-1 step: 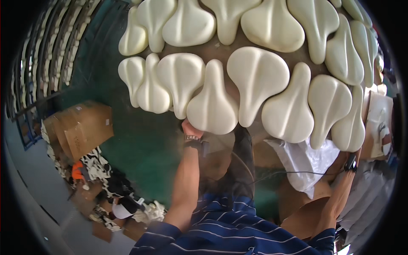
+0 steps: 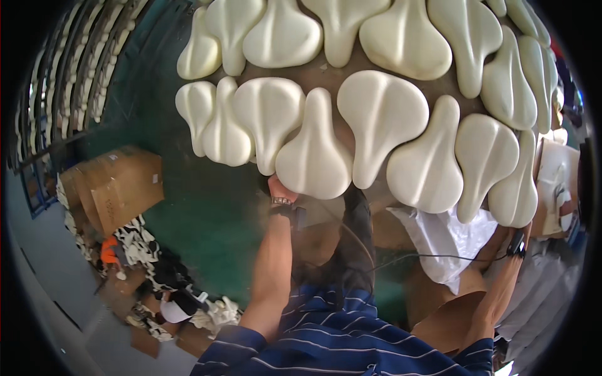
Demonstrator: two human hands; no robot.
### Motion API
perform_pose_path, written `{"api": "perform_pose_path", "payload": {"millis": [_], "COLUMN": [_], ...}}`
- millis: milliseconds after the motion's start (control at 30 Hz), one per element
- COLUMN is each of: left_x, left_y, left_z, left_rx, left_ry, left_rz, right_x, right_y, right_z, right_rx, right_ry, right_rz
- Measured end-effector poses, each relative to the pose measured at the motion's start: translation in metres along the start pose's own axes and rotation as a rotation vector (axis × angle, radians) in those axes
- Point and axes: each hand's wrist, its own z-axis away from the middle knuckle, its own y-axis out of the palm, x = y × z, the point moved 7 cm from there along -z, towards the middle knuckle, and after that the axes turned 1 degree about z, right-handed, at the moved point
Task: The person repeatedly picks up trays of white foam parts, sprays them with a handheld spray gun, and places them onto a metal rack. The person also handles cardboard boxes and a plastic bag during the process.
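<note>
Cream-coloured foam bicycle saddle pads lie in two close rows on a dark board [image 2: 414,84], alternating wide end and nose toward me. In the near row, a saddle pad [image 2: 313,156] lies with its wide end toward me. My left hand [image 2: 281,189] is at the board's near edge beside that pad, its fingers hidden beneath. At the right end of the row, my right hand [image 2: 525,233] is next to a tilted saddle pad [image 2: 514,182]; its fingers are hidden behind the pad and a black wrist device.
A white plastic bag [image 2: 442,244] hangs over an open carton [image 2: 448,313] below the board. Cardboard boxes [image 2: 128,188] stand at left, near racks [image 2: 75,69] of pale pieces. A person in a white cap [image 2: 174,310] sits low among scattered pieces. A dark cable [image 2: 433,255] crosses toward my right wrist.
The view has shifted very slightly. My hands and the saddle pads keep their places relative to each other.
</note>
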Motion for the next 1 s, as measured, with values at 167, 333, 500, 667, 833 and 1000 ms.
{"api": "perform_pose_path", "payload": {"millis": [167,333,500,667,833,1000], "left_x": [-0.046,-0.067,-0.138,-0.165,-0.168,-0.173], "left_y": [0.018,-0.042,-0.089,-0.106,-0.121,-0.163], "left_z": [0.013,0.015,0.047,0.064,0.070,0.089], "left_rx": [0.081,-0.015,-0.059,-0.174,-0.124,-0.231], "left_ry": [0.314,0.425,0.115,0.303,0.284,0.398], "left_rz": [-1.402,-1.243,-1.046,-0.635,0.132,-0.112], "right_x": [0.049,0.096,0.088,0.097,0.106,0.118], "right_y": [0.035,0.082,0.121,0.126,0.105,0.142], "right_z": [0.076,0.152,0.225,0.272,0.302,0.299], "right_rx": [0.023,0.072,0.100,0.176,0.094,0.131], "right_ry": [-0.062,-0.180,-0.246,-0.325,-0.294,-0.442], "right_rz": [0.103,0.112,0.058,-0.082,0.352,0.419]}}
